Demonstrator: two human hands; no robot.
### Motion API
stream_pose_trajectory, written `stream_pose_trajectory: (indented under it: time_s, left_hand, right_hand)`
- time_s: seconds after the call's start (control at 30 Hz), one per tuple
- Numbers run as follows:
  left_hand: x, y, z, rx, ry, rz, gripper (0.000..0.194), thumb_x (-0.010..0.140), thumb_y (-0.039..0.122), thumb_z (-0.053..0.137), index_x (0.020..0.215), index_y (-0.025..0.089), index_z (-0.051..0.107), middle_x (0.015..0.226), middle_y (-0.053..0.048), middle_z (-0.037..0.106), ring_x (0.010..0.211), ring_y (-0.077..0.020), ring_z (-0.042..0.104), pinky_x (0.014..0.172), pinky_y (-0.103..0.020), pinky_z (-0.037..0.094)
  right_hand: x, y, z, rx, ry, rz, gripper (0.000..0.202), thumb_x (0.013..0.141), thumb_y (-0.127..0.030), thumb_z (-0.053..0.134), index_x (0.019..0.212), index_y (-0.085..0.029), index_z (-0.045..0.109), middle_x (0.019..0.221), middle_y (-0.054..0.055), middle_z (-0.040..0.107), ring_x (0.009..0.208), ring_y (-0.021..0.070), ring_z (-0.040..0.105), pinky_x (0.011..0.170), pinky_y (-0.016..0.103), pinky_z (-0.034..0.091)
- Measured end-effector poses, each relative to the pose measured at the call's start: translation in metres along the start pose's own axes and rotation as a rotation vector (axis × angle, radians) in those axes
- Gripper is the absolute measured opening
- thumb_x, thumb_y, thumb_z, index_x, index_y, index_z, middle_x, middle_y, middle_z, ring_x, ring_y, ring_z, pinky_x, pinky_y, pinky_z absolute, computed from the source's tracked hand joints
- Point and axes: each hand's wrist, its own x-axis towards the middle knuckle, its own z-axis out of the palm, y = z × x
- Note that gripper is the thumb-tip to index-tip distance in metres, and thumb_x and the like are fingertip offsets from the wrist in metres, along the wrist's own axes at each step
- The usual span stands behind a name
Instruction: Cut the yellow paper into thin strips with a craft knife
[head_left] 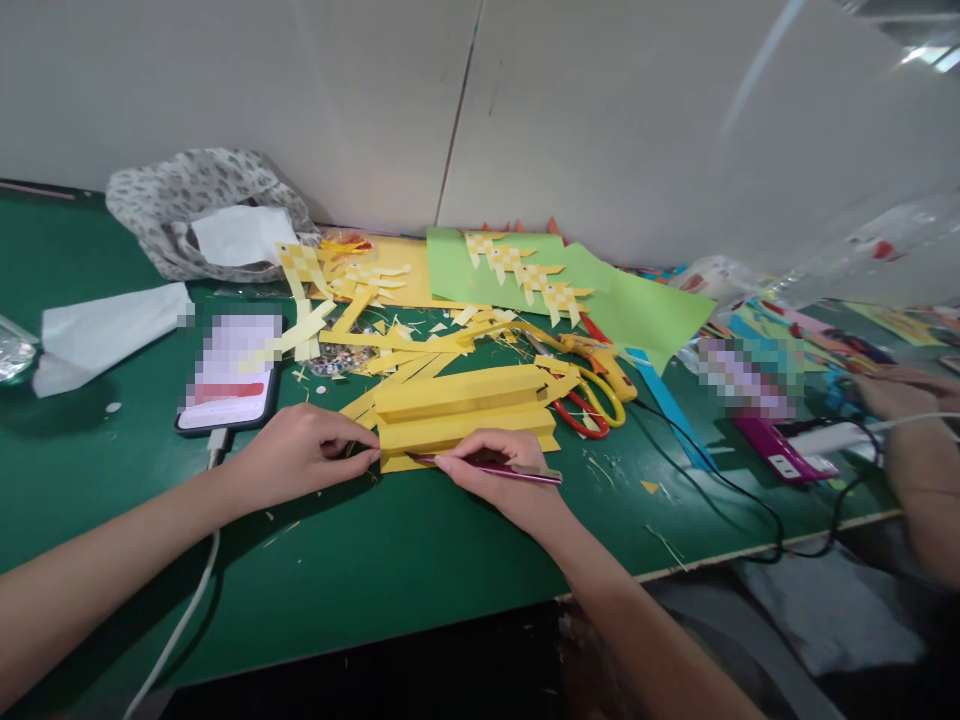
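A folded sheet of yellow paper (465,425) with raised creases lies on the green table in front of me. My left hand (307,455) pinches the sheet's lower left corner between thumb and fingertips. In my right hand (510,470) is a dark pink pen (525,472), held low and almost flat, its tip on the paper's near strip. Yellow paper strips (397,342) and small cuttings are strewn just behind the sheet. Scissors with red and yellow handles (600,400) lie at the sheet's right end.
A phone (232,370) on a white cable sits at left, near a patterned cloth bag (210,215). Green sheets (630,300) carry checkered paper pieces at the back. A yellow glue gun (604,360) trails a black cord. Another person's hand (911,400) is at right.
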Motion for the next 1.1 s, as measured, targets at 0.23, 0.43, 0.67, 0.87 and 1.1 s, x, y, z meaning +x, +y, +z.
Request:
stream_pose_trajectory:
  time_s: [0.23,0.43,0.67,0.87,1.1]
  left_hand:
    - [0.0,-0.003,0.001,-0.001,-0.007,-0.01,0.027,0.087,0.038,0.054,0.089,0.022,0.076,0.073,-0.002,0.073,0.045,-0.0075,0.046,0.046,-0.02,0.034]
    - [-0.001,-0.003,0.002,-0.01,-0.001,-0.012,0.027,0.087,0.038,0.054,0.089,0.022,0.076,0.072,-0.001,0.073,0.045,-0.0073,0.045,0.047,-0.02,0.034]
    - [-0.001,-0.003,0.002,-0.01,-0.001,-0.015,0.026,0.086,0.037,0.055,0.088,0.022,0.076,0.073,-0.002,0.073,0.045,-0.007,0.045,0.047,-0.02,0.034]
    - [-0.001,-0.005,0.003,-0.007,-0.002,-0.024,0.026,0.086,0.037,0.055,0.089,0.022,0.076,0.071,-0.002,0.072,0.045,-0.0068,0.043,0.047,-0.02,0.033]
    - [0.0,-0.003,0.002,-0.002,0.003,-0.037,0.026,0.084,0.038,0.056,0.086,0.021,0.076,0.065,0.0,0.069,0.043,-0.0062,0.041,0.046,-0.02,0.031]
  right_hand:
    - [-0.001,0.007,-0.015,-0.044,0.028,0.027,0.016,0.066,-0.034,0.075,0.062,-0.019,0.072,0.06,0.003,0.07,0.052,0.014,0.06,0.046,0.023,0.044]
    - [-0.003,0.01,-0.026,-0.051,0.07,0.024,0.016,0.066,-0.033,0.074,0.059,-0.019,0.071,0.06,0.004,0.071,0.052,0.015,0.061,0.047,0.024,0.045]
    - [-0.004,0.013,-0.038,-0.054,0.088,0.033,0.016,0.065,-0.033,0.075,0.058,-0.019,0.07,0.058,0.003,0.069,0.052,0.0154,0.061,0.047,0.024,0.045]
    - [-0.008,0.016,-0.045,-0.033,0.144,0.027,0.015,0.064,-0.031,0.076,0.057,-0.02,0.069,0.057,0.003,0.069,0.049,0.0153,0.061,0.045,0.024,0.045]
    - [-0.005,0.005,-0.02,-0.022,0.05,-0.02,0.014,0.068,-0.032,0.074,0.062,-0.019,0.071,0.064,0.005,0.072,0.058,0.0173,0.065,0.052,0.025,0.049]
